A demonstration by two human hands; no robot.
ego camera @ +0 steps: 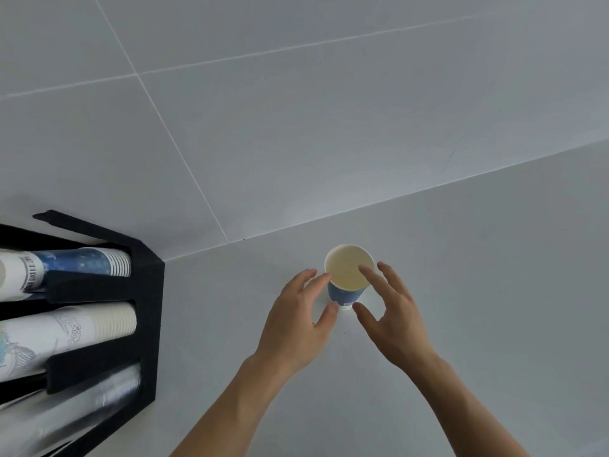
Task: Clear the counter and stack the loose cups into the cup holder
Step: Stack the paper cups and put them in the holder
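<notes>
A blue paper cup point(346, 275) with a cream inside stands upright on the white counter point(461, 291), near the tiled wall. My left hand point(296, 321) is at its left side, fingertips and thumb touching the cup wall, fingers relaxed. On the cup's right, my right hand point(392, 318) is spread, its index finger reaching over the rim and its thumb close to the base. Neither hand is closed round the cup. The black cup holder point(145, 291) stands at the left, with a blue-patterned cup stack point(85, 265), a white cup stack point(99, 324) and a clear cup stack point(99, 400) lying in its slots.
A grey tiled wall point(296, 110) rises behind the counter. The holder's right end sits against the wall corner at the left edge.
</notes>
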